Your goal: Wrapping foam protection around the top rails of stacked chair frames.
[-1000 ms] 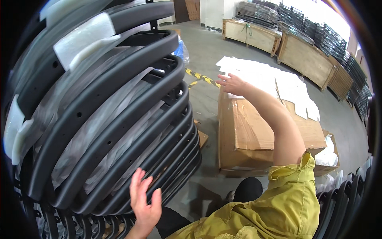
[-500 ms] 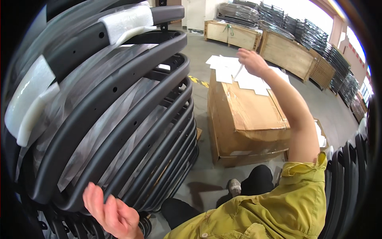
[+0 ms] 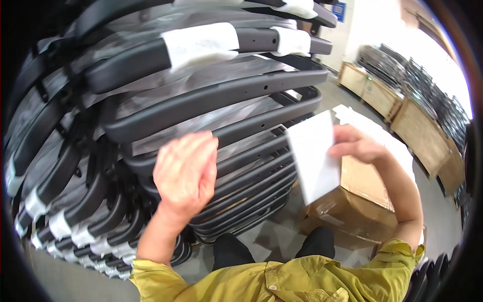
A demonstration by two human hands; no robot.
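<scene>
My right hand (image 3: 357, 144) pinches the edge of a thin white foam sheet (image 3: 313, 153). The sheet hangs upright and smeared by motion, in front of the near left part of a cardboard box (image 3: 365, 178). More white sheets (image 3: 370, 120) lie on top of that box. My left hand (image 3: 185, 173) is raised in front of a stack of black curved metal frames (image 3: 216, 103), its back toward me. Its fingers are bunched and blurred, the tips hidden, and nothing shows in it. White foam pieces (image 3: 201, 43) wrap some upper bars, with clear plastic film between the frames.
Lower left, more black bars (image 3: 95, 199) with white-wrapped ends stick out. Wooden crates (image 3: 422, 133) and stacks of wrapped dark frames (image 3: 427, 75) stand at the far right. Another set of black bars (image 3: 427, 277) is at the lower right. My legs (image 3: 317, 244) are close to the box.
My right hand has lifted a white sheet off the box and brought it toward the frames. My left hand has risen from the lower bars. The view has turned left.
</scene>
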